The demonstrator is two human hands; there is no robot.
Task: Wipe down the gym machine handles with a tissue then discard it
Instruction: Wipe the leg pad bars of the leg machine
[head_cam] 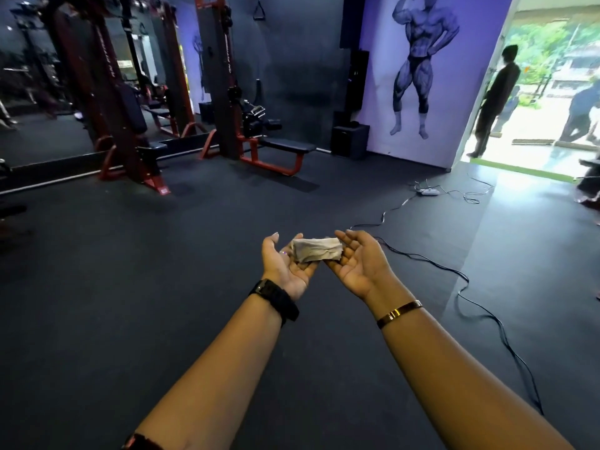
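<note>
Both arms extended, palms up, over black rubber floor point(130, 271). Left hand point(285, 269) and right hand point(360, 263) side by side, fingers relaxed and uncurled, neither gripping. Folded, creased tissue point(316, 250) lies across the fingers of both hands, bridging the gap between them. Black watch point(276, 300) on left wrist, gold bangle point(399, 314) on right. Red-and-black cable machine point(227, 76) stands well ahead by the mirror, a black stirrup handle point(258, 9) hanging beside it. Black cord point(467, 280) trails across the floor on the right.
</note>
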